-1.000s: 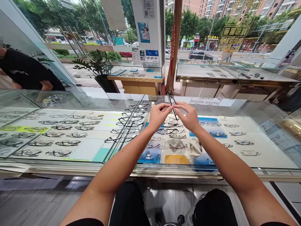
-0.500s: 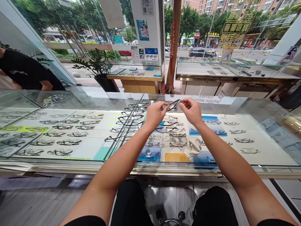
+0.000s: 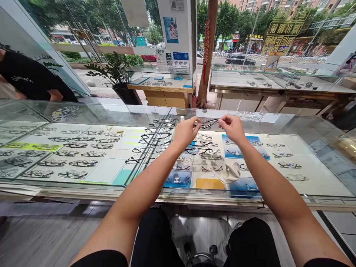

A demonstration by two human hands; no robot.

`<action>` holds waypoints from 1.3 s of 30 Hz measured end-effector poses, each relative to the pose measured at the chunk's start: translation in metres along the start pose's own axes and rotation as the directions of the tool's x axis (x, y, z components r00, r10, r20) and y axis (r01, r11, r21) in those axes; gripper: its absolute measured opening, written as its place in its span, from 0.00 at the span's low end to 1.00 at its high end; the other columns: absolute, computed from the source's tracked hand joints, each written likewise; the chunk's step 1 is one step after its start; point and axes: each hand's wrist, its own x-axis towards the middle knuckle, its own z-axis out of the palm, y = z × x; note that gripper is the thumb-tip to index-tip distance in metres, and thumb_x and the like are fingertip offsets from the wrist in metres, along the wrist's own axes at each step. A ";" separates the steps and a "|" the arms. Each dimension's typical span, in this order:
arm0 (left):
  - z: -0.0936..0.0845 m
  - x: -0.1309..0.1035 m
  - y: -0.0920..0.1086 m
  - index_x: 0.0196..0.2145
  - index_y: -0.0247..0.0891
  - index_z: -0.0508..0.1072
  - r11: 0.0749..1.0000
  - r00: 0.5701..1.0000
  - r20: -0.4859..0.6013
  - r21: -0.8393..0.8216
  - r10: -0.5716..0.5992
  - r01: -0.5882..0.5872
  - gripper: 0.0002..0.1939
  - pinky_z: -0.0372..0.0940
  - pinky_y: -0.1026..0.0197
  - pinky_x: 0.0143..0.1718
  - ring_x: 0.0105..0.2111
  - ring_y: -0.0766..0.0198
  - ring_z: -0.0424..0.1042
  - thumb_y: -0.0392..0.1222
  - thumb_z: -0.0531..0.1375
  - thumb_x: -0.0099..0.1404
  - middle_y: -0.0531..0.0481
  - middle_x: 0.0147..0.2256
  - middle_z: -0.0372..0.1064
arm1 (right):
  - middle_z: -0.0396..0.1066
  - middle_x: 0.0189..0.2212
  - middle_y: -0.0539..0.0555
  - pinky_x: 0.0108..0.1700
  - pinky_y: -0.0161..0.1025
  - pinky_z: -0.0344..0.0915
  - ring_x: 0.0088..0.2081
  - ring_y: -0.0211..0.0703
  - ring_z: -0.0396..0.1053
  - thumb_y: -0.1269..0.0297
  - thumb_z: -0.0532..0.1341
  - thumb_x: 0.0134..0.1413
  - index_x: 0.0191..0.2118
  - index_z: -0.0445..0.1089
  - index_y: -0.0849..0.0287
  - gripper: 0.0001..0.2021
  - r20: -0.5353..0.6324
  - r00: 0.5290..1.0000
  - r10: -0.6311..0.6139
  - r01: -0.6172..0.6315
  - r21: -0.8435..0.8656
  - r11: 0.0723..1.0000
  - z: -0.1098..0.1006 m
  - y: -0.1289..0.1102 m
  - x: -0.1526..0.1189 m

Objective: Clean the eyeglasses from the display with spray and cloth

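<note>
A dark-framed pair of eyeglasses [image 3: 210, 123] is between my hands over the far part of the glass counter top, flatter than before. My right hand [image 3: 232, 128] pinches its right end between thumb and fingers. At the other end is my left hand [image 3: 185, 132], its fingers curved and a gap showing between thumb and forefinger; it looks apart from the frame. A column of dark eyeglasses [image 3: 155, 141] lies on the glass left of my left hand. Another dark pair [image 3: 205, 151] rests below my hands. A crumpled beige cloth [image 3: 231, 172] lies nearer to me.
The glass counter [image 3: 105, 191] holds rows of eyeglasses, blue display cards [image 3: 244, 145] and a yellow card [image 3: 210, 184]. A small white bottle [image 3: 182, 118] stands behind my left hand. A person in black [image 3: 36, 79] leans at the far left. A wheeled stool base [image 3: 200, 256] is below me.
The eyeglasses have gone from tilted to nearly level and shifted slightly right with my right hand. My left thumb and forefinger have moved apart from its left end.
</note>
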 end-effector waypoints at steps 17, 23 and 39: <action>0.015 0.003 -0.005 0.45 0.44 0.90 0.970 0.928 0.356 0.240 -0.109 0.022 0.13 0.74 0.51 0.42 0.40 0.45 0.83 0.41 0.64 0.71 0.40 0.38 0.86 | 0.81 0.28 0.55 0.36 0.44 0.67 0.29 0.46 0.72 0.51 0.68 0.60 0.31 0.75 0.55 0.13 -0.008 0.985 0.172 -0.171 -0.164 0.971 -0.006 0.024 0.009; 0.001 0.005 0.005 0.48 0.44 0.89 0.947 0.882 0.427 0.314 -0.198 0.061 0.13 0.73 0.55 0.46 0.47 0.46 0.83 0.43 0.63 0.74 0.41 0.45 0.87 | 0.83 0.29 0.54 0.37 0.43 0.69 0.30 0.46 0.75 0.57 0.66 0.61 0.32 0.77 0.55 0.10 -0.002 0.979 0.204 -0.200 -0.191 0.961 -0.004 0.025 0.008; -0.003 0.006 0.004 0.47 0.45 0.90 0.955 0.871 0.450 0.289 -0.197 0.067 0.12 0.71 0.55 0.44 0.45 0.47 0.82 0.44 0.65 0.73 0.42 0.44 0.86 | 0.85 0.31 0.53 0.35 0.40 0.61 0.30 0.42 0.71 0.60 0.64 0.67 0.34 0.84 0.57 0.13 0.195 0.917 0.347 -0.252 -0.388 0.886 0.009 0.024 0.000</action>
